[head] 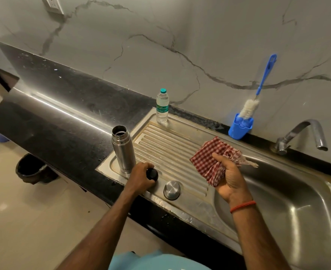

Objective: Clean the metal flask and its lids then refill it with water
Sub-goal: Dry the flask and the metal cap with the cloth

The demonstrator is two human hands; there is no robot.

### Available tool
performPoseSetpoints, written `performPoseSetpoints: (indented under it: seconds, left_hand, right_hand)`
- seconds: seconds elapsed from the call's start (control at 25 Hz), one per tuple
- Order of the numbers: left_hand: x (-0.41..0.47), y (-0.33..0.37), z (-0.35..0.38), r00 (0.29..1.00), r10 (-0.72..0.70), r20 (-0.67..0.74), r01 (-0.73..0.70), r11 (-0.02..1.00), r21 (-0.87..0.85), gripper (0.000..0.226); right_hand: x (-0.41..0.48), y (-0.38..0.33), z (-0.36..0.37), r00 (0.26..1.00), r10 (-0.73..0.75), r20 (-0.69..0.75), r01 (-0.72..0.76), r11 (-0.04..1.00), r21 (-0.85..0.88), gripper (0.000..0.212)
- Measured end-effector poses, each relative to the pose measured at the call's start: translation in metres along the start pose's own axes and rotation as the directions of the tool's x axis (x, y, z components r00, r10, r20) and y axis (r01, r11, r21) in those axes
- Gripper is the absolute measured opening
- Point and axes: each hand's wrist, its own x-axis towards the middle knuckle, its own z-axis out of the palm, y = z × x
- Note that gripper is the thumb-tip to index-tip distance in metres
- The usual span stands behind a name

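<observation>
One steel sink (297,211) with its ribbed drainboard (170,145) carries all we need. One metal flask (122,151) stands upright and open-mouthed at the drainboard's left end. We judge it rigid, light if empty and slick where wet, so we would wrap a hand round its mid-body, not its rim. One capped water bottle (162,106) stands at the drainboard's back edge, well apart from the flask. Its thin walls would likely buckle under a hard squeeze. One checked cloth (205,162), limp and bunched, sits in our right hand (230,178), with the fingers curled round it above the drainboard.

Two lids remain. The steel cap (172,190) rests near the front edge, smooth and probably slippery, and is best taken by its rim. The smaller black stopper (152,174) lies just beside the flask's foot. Our left hand (140,177) grips it from above; whether it touches the drainboard we cannot tell.
</observation>
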Motion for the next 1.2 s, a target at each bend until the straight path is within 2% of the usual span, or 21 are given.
performPoseSetpoints:
  seconds: [0.12,0.32,0.4,0.48,0.52,0.6,0.72,0.84,0.92,1.08,1.16,1.2]
  left_hand:
    - [0.004,-0.001,-0.004,0.999,0.002,0.051,-0.004,0.999,0.052,0.060]
    - [0.004,0.006,-0.010,0.992,-0.005,0.126,-0.005,0.997,0.081,0.080]
    - [0.002,0.014,-0.011,0.991,0.124,0.060,-0.130,0.985,0.113,0.073]
    - [0.003,0.023,-0.011,0.953,0.289,-0.085,-0.275,0.950,0.149,0.057]
    - [0.004,0.030,-0.011,0.935,0.338,-0.105,-0.320,0.934,0.156,0.054]
    - [0.008,0.044,-0.009,0.928,0.371,0.024,-0.369,0.911,0.183,0.057]
    - [0.008,0.055,0.007,0.895,0.334,0.295,-0.431,0.815,0.386,0.066]
    - [0.006,0.055,0.021,0.883,0.308,0.353,-0.464,0.677,0.570,0.072]
    - [0.006,0.054,0.024,0.884,0.301,0.356,-0.465,0.637,0.615,0.069]
    - [0.000,0.052,0.028,0.900,0.298,0.317,-0.433,0.694,0.575,0.057]
    - [-0.004,0.057,0.026,0.923,0.278,0.266,-0.375,0.804,0.461,0.059]
    - [-0.006,0.063,0.023,0.939,0.250,0.237,-0.319,0.891,0.324,0.061]
  right_hand:
    - [0.003,0.000,-0.002,1.000,-0.006,-0.023,0.006,1.000,-0.015,0.039]
    - [0.004,0.001,-0.004,1.000,-0.006,-0.029,0.005,1.000,-0.025,0.052]
    - [0.004,0.001,-0.005,0.999,-0.016,-0.039,0.015,1.000,-0.025,0.045]
    - [0.003,-0.001,-0.006,0.999,-0.022,-0.047,0.021,1.000,-0.023,0.039]
    - [0.003,-0.002,-0.006,0.998,-0.022,-0.050,0.021,1.000,-0.024,0.036]
    - [0.001,-0.003,-0.007,0.998,-0.014,-0.055,0.012,1.000,-0.025,0.032]
    - [-0.002,-0.004,-0.010,0.998,0.004,-0.064,-0.004,1.000,-0.007,0.027]
    - [-0.004,-0.006,-0.017,0.997,-0.011,-0.078,0.011,1.000,0.000,0.028]
    - [-0.005,-0.008,-0.022,0.996,-0.012,-0.091,0.014,1.000,0.019,0.030]
    - [-0.009,-0.009,-0.027,0.996,-0.009,-0.087,0.014,0.998,0.062,0.041]
    - [-0.010,-0.010,-0.029,0.996,-0.009,-0.084,0.015,0.998,0.068,0.042]
    - [-0.011,-0.011,-0.029,0.997,-0.012,-0.079,0.018,0.997,0.070,0.039]
